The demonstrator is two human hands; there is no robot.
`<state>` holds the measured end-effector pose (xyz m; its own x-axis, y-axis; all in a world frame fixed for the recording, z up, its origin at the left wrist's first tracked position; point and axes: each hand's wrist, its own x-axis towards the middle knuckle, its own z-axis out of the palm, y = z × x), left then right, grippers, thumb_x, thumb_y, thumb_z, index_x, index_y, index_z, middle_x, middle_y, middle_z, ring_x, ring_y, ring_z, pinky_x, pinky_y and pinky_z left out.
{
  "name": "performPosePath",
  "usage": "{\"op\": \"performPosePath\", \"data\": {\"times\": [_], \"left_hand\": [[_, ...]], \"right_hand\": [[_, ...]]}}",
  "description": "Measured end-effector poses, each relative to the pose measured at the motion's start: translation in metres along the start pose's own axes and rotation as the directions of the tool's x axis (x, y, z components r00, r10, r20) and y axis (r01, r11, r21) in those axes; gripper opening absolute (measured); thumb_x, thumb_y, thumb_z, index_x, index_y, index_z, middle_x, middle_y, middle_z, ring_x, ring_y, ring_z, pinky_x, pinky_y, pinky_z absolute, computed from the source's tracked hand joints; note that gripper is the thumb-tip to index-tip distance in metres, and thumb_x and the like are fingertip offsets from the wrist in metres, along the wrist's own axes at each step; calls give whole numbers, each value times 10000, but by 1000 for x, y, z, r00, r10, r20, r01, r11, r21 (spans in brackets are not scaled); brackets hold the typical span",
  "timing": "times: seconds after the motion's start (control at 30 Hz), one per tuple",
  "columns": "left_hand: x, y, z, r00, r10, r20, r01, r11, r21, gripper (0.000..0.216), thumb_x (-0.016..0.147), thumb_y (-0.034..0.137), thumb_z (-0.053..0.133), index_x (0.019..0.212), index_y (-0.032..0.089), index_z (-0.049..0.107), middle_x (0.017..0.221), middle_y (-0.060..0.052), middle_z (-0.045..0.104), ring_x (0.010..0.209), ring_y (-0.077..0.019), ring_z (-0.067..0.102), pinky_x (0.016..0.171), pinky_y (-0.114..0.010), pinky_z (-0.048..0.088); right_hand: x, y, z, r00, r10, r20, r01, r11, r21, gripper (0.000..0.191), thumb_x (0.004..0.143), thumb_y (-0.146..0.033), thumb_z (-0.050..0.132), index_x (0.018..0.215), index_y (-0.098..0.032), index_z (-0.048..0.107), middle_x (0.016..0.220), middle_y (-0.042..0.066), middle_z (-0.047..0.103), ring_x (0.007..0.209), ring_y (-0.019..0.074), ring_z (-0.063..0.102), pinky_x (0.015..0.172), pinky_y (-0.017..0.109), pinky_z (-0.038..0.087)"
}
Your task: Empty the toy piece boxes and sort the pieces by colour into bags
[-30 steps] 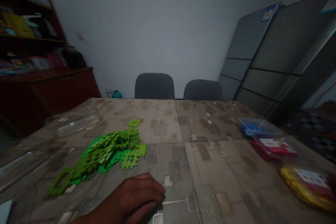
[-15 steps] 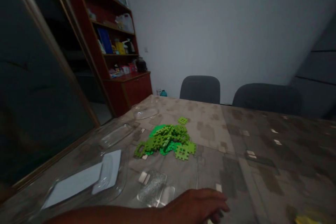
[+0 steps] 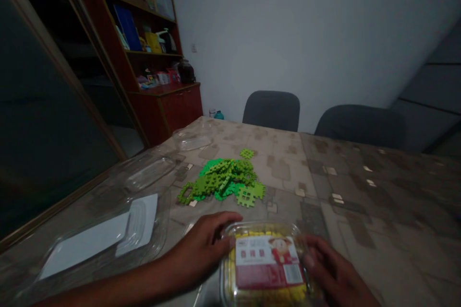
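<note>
A clear plastic food box with a white and red label and yellow contents is between my hands at the bottom of the view. My left hand grips its left side, thumb near the label and fingers over the far corner. On the opposite side, my right hand holds the box with its fingers against the edge. Beyond the box lies a heap of green interlocking toy pieces, some light green and some darker. One loose green piece rests just behind the heap.
Clear plastic trays stand along the table's left side. White cards lie in the nearest one. The patterned tablecloth extends to the right. Two grey chairs stand behind the table, and a red cabinet is at the far left.
The plastic box has come into view from the lower right and is now held between both hands. My right hand has appeared, and my left hand has shifted left and up. The view tilted slightly down.
</note>
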<state>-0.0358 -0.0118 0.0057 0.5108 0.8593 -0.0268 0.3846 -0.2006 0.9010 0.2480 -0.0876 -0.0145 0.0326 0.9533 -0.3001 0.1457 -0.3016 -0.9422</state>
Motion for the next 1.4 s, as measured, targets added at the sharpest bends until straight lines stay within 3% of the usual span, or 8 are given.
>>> {"op": "performPosePath", "data": {"times": [0.17, 0.43, 0.67, 0.87, 1.03, 1.17, 1.3, 1.4], "left_hand": [[2, 10, -12, 999, 37, -16, -36, 999, 34, 306, 880, 310, 570, 1159, 220, 659, 1082, -68, 682, 948, -242, 629, 817, -357, 509], [9, 18, -19, 996, 84, 40, -88, 989, 121, 194, 896, 218, 555, 1066, 219, 650, 1020, -33, 636, 967, -212, 586, 844, -331, 451], [13, 19, -16, 992, 65, 105, -84, 978, 191, 253, 910, 322, 601, 1146, 237, 628, 1070, -31, 625, 1014, -222, 573, 884, -334, 440], [23, 27, -12, 991, 31, 129, -71, 945, 318, 208, 855, 299, 664, 1052, 235, 663, 1006, -19, 604, 965, -220, 569, 836, -320, 427], [32, 33, -10, 989, 16, 146, -50, 972, 229, 176, 784, 239, 699, 956, 212, 681, 973, -11, 596, 960, -216, 552, 825, -293, 414], [38, 34, -4, 981, -69, 183, 52, 994, 96, 240, 689, 156, 742, 914, 185, 663, 907, 18, 579, 861, -177, 540, 705, -231, 399], [40, 33, 2, 978, -106, 181, 96, 993, 66, 287, 642, 137, 787, 891, 182, 652, 827, 51, 538, 761, -137, 494, 621, -205, 355], [41, 32, 4, 973, -148, 179, 139, 988, 63, 280, 626, 136, 800, 854, 177, 643, 777, 61, 517, 709, -125, 463, 558, -201, 324]], "right_hand": [[0, 0, 19, 999, -18, 47, 13, 993, 120, 480, 860, -669, 570, 1088, -247, 574, 722, -27, 599, 421, 72, 432, 369, 177, 266], [16, -19, 3, 1000, 15, 23, -17, 995, 102, 490, 860, -658, 569, 1038, -201, 590, 483, -90, 460, 408, 84, 381, 437, 201, 268], [34, -28, 6, 995, -73, 68, 69, 995, 67, 395, 823, -571, 642, 939, -195, 610, 676, -39, 528, 547, 112, 448, 494, 234, 316], [40, -37, 4, 986, -157, 61, 165, 973, -162, 225, 774, -409, 637, 837, -195, 608, 645, -55, 436, 602, 134, 404, 546, 259, 303], [40, -48, 0, 971, -197, 132, 232, 906, -354, 100, 762, -323, 514, 738, -226, 508, 669, -30, 472, 645, 156, 424, 578, 276, 318], [45, -50, -3, 968, -168, 184, 235, 861, -452, 146, 770, -371, 487, 710, -245, 445, 661, -25, 460, 642, 169, 432, 581, 290, 327], [52, -52, -8, 947, -130, 293, 260, 848, -463, 232, 758, -467, 499, 714, -245, 446, 667, -23, 449, 641, 174, 432, 589, 299, 338], [54, -55, -11, 940, -149, 306, 297, 799, -522, 231, 763, -460, 502, 703, -242, 458, 671, -6, 484, 643, 183, 466, 583, 296, 343]]}}
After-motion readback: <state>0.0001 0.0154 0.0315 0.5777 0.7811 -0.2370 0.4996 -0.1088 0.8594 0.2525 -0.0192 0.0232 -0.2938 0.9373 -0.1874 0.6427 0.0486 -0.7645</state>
